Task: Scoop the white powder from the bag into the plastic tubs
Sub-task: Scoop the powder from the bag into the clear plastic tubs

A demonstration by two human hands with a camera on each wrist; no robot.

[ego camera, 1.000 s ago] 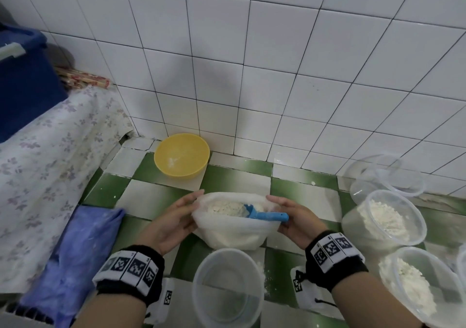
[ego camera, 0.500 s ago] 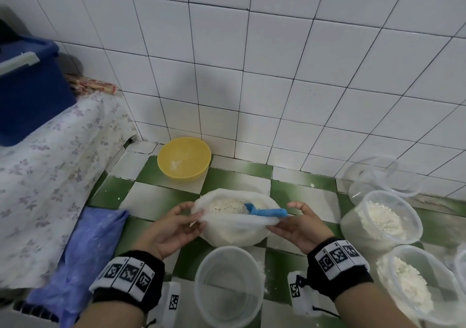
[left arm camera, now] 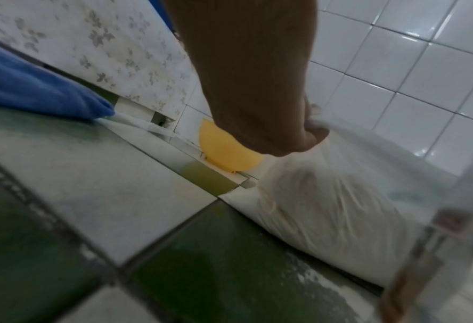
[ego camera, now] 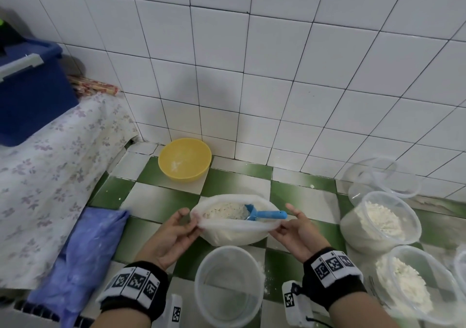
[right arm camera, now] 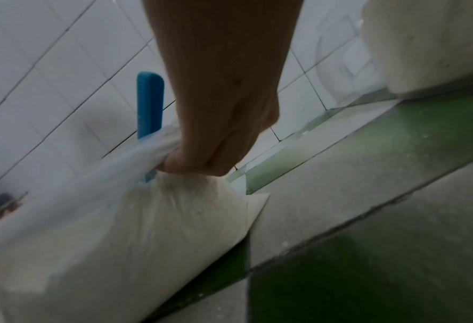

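- On the green-and-white checked counter [ego camera: 161, 199], a clear plastic bag [ego camera: 234, 234] is sitting with its mouth pulled wide, showing lumpy white powder [ego camera: 224, 210] heaped inside.
- A blue scoop [ego camera: 262, 214] is lying in the powder, its handle sticking out over the bag's right edge.
- The left hand [ego camera: 174, 234] is pinching the bag's left rim, its fingers [left arm camera: 317, 133] curling round the plastic.
- The right hand [ego camera: 293, 231] is gripping the right rim just below the scoop handle, with its fingers [right arm camera: 174, 164] bunching the plastic.
- An empty clear tub [ego camera: 228, 284] is standing just in front of the bag, between the two wrists.
- Two tubs holding powder [ego camera: 380, 219] [ego camera: 413, 284] are standing to the right of the right hand.
- A yellow bowl [ego camera: 184, 159] is resting behind the bag, against the tiled wall [ego camera: 252, 75].
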